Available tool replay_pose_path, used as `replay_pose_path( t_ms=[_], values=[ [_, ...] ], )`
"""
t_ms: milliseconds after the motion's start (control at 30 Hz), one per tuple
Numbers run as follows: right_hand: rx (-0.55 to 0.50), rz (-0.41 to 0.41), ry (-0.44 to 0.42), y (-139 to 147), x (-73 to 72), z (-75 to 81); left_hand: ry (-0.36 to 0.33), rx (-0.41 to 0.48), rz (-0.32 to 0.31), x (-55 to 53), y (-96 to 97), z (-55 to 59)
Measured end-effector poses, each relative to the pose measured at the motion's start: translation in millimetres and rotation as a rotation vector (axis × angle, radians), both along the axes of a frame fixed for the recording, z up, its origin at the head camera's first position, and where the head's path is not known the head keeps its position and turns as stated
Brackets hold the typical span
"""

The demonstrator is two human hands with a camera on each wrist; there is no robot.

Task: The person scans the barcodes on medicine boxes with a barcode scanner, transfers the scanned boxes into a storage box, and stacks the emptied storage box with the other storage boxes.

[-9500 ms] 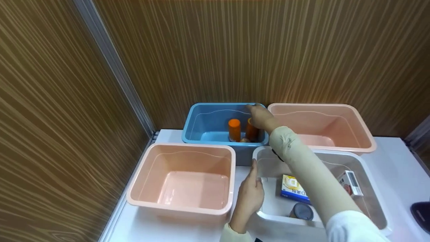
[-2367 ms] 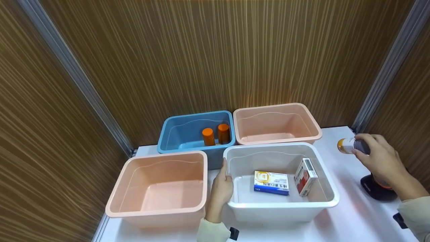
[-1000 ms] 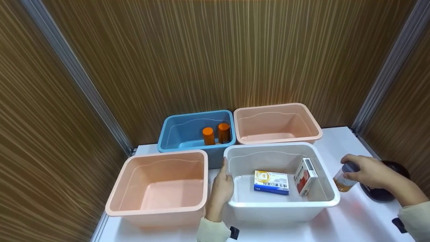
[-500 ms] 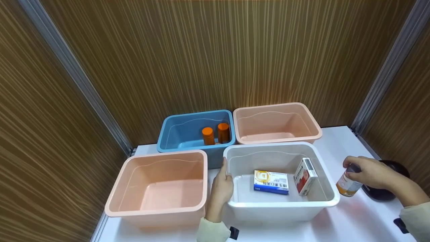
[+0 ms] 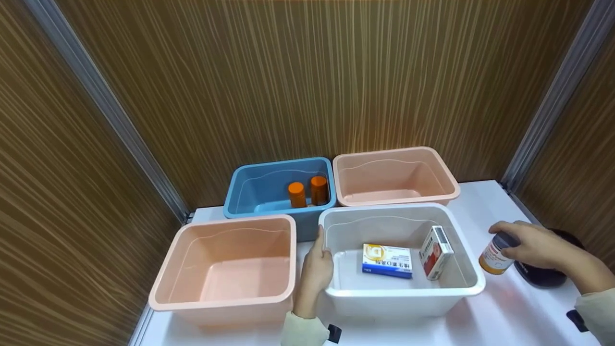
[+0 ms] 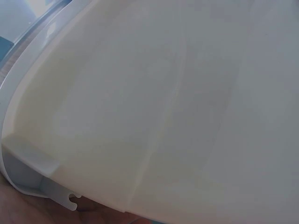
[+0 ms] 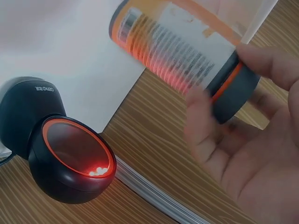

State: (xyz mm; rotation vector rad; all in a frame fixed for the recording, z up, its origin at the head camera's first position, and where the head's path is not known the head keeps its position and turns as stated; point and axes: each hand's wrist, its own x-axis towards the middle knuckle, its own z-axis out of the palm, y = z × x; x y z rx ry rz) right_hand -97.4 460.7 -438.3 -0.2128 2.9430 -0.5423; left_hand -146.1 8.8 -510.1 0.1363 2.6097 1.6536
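My right hand [image 5: 540, 245] pinches a pill bottle [image 5: 495, 258] by its dark cap, to the right of the white bin [image 5: 403, 292]. In the right wrist view the bottle [image 7: 175, 51] shows a label with fine print and a barcode, lit red. A black barcode scanner [image 7: 72, 144] with a glowing round window faces it. My left hand [image 5: 317, 271] grips the left rim of the white bin; in the left wrist view its fingers lie under the rim. Inside this bin are a blue-and-white medicine box [image 5: 387, 261], lying flat, and a red-and-white box [image 5: 436, 253], standing on edge.
A blue bin [image 5: 245, 192] at the back holds two orange-capped bottles [image 5: 297, 194]. Pink bins stand at back right [image 5: 399, 174] and front left [image 5: 221, 303]. Wood-patterned walls enclose the white table [image 5: 480, 192] behind and at both sides.
Earlier my right hand was in the blue bin and the dark-capped bottle in the white bin. Then it held the bottle sideways near the scanner; now the bottle is turned cap up. My left hand stays.
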Motion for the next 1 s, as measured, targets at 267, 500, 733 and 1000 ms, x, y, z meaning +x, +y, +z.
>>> replay_pose_path(
  t_ms=[267, 500, 733, 1000],
  values=[
    [0.000, 0.019, -0.042, 2, 1.5, 4.3, -0.002, -0.004, 0.001, 0.2, 0.0, 0.3],
    [0.018, 0.034, -0.011, 2, 3.0, 5.7, -0.008, -0.008, 0.005, 0.6, 0.6, 0.7],
    [-0.006, -0.001, -0.017, 3, 2.8, 7.7, -0.015, 0.001, 0.007, 0.5, 0.0, -0.9],
    [0.012, -0.028, -0.112, 6, 2.1, 15.7, -0.028, 0.012, 0.003, -0.5, 0.0, -0.7]
  ],
)
